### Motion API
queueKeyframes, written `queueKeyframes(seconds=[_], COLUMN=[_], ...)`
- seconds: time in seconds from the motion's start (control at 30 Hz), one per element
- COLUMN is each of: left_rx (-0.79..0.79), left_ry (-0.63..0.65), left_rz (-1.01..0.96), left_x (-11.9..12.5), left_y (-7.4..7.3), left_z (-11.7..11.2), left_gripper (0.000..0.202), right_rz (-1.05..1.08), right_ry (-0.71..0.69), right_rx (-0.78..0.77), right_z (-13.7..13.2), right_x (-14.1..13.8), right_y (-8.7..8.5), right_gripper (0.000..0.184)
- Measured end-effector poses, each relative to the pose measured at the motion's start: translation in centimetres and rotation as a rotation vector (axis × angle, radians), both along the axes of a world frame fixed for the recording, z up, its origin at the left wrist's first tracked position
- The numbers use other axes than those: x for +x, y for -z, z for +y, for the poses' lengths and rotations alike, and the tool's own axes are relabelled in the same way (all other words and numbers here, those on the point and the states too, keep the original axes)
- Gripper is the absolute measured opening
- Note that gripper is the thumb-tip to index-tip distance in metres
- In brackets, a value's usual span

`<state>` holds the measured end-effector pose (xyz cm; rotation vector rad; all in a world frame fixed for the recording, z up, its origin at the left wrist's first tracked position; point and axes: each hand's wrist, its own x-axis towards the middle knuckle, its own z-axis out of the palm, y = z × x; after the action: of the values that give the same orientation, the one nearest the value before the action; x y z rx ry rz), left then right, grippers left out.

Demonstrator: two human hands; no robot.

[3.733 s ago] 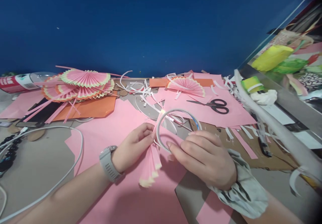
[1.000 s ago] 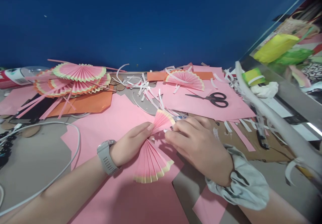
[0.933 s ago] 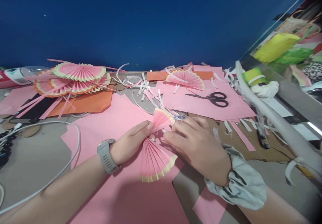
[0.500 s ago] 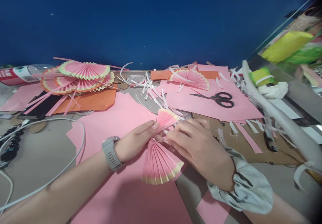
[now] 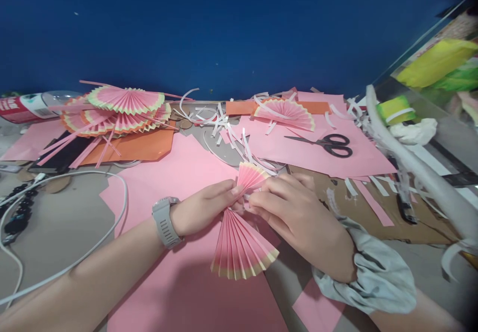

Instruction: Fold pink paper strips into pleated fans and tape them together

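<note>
A pleated pink paper fan with a yellow edge (image 5: 241,245) is pinched at its middle between both hands; one half spreads toward me, the smaller half (image 5: 251,175) sticks up behind the fingers. My left hand (image 5: 203,212), with a grey watch on the wrist, grips the fold from the left. My right hand (image 5: 298,217), a grey scrunchie on its wrist, is closed on the fold from the right, fingertips touching the left hand's. A large pink sheet (image 5: 179,187) lies under them.
Finished pleated rosettes (image 5: 119,110) lie stacked at the back left on orange paper (image 5: 138,148). Another half fan (image 5: 286,113) and black scissors (image 5: 328,144) lie at the back right amid white paper strips (image 5: 216,123). A white cable (image 5: 74,222) loops at left.
The tape roll that the hands held 3.7 s ago is out of sight. Over the last second the near half of the fan has spread wider and swung slightly right.
</note>
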<state>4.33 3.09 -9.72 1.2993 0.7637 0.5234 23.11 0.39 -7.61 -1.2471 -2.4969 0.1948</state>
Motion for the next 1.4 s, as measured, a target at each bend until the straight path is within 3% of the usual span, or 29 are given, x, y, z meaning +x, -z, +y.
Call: queueKeyframes(seconds=[0.27,0.6,0.8,1.4], left_rx=[-0.001,-0.115,-0.13,-0.029], left_ry=[0.044,0.139,0.116,0.135], left_rz=[-0.025,-0.169,-0.18,-0.144], left_x=[-0.1,0.0,0.1,0.1], left_y=[0.2,0.2,0.1,0.1], left_z=[0.0,0.0,0.1,0.0], left_gripper=[0.032,0.03,0.031,0.033], right_rz=[-0.006,-0.008,-0.005,-0.032], right_ry=[0.024,0.075,0.096,0.122], right_rx=[0.057,0.072,0.067,0.111], right_z=[-0.2,-0.1,-0.1,-0.1], right_x=[-0.3,-0.4,-0.5,-0.6], right_y=[0.3,0.4,0.8,1.2], right_gripper=[0.026,0.016,0.014,0.016])
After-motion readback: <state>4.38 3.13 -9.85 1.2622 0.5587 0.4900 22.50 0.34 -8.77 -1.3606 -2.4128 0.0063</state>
